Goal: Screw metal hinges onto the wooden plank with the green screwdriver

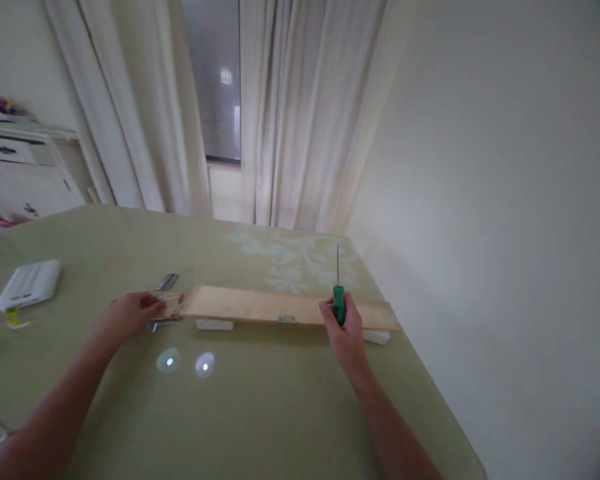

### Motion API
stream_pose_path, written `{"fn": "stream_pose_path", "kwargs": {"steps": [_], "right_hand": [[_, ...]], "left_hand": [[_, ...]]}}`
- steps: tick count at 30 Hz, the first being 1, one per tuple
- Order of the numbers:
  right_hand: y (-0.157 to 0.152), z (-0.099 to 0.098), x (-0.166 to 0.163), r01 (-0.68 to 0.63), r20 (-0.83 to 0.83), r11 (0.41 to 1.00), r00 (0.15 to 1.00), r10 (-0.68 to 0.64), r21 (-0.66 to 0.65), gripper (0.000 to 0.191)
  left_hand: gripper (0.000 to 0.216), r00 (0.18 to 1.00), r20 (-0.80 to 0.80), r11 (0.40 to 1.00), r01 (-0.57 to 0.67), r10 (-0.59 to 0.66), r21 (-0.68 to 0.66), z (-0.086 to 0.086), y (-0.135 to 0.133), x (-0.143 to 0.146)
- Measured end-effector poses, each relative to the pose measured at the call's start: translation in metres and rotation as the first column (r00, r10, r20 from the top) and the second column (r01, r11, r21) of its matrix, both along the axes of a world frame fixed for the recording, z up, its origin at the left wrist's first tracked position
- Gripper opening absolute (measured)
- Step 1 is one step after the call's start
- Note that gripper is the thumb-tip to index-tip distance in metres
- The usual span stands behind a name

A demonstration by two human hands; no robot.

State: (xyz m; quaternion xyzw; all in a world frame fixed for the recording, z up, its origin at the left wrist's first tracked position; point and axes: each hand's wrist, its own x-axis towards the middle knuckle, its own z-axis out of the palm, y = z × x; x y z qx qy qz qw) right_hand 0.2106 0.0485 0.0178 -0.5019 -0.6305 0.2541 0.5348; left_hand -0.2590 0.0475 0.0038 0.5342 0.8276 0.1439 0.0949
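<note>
A long light wooden board [260, 307] lies across the green table [260, 413], resting on white blocks [215, 325]. A small metal hinge [287, 320] sits on its near edge. My left hand [130, 315] rests at the board's left end, fingers curled against it, beside a small metal piece [161, 325]. My right hand [344, 328] is closed round the green handle of a screwdriver [338, 297], its thin shaft pointing up and away over the board's right part.
Another metal hinge [167, 281] lies on the table behind the board. A white box [30, 283] and a yellow item [14, 319] sit at the left. A dresser [15, 173] stands at far left, curtains [300, 113] and a wall [505, 200] behind.
</note>
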Motion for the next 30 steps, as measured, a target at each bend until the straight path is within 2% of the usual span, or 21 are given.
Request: {"fn": "stream_pose_path", "kwargs": {"steps": [6, 11, 17, 22, 30], "right_hand": [[0.002, 0.005, -0.003, 0.020, -0.003, 1.000, 1.000, -0.020, -0.020, 0.024], [-0.001, 0.005, -0.005, -0.018, 0.024, 0.999, 1.000, 0.019, -0.045, 0.024], [-0.005, 0.003, -0.005, -0.005, 0.028, 1.000, 1.000, 0.005, -0.011, 0.024], [-0.003, 0.001, -0.004, 0.020, 0.038, 1.000, 0.999, -0.020, -0.006, 0.025], [0.005, -0.006, -0.004, 0.054, 0.121, 0.998, 0.991, -0.051, -0.028, 0.027]], "left_hand": [[0.033, 0.999, -0.010, 0.999, -0.039, 0.039, -0.003, -0.016, 0.021, -0.017], [0.031, 0.996, -0.041, 0.997, -0.075, 0.074, -0.019, -0.019, 0.031, -0.026], [0.038, 0.996, -0.055, 0.996, -0.074, 0.071, -0.052, -0.015, 0.034, -0.025], [0.028, 0.998, -0.008, 0.997, -0.067, 0.066, -0.033, -0.013, 0.036, -0.023], [0.032, 0.998, -0.026, 0.996, -0.059, 0.061, 0.071, -0.023, 0.029, -0.026]]}}
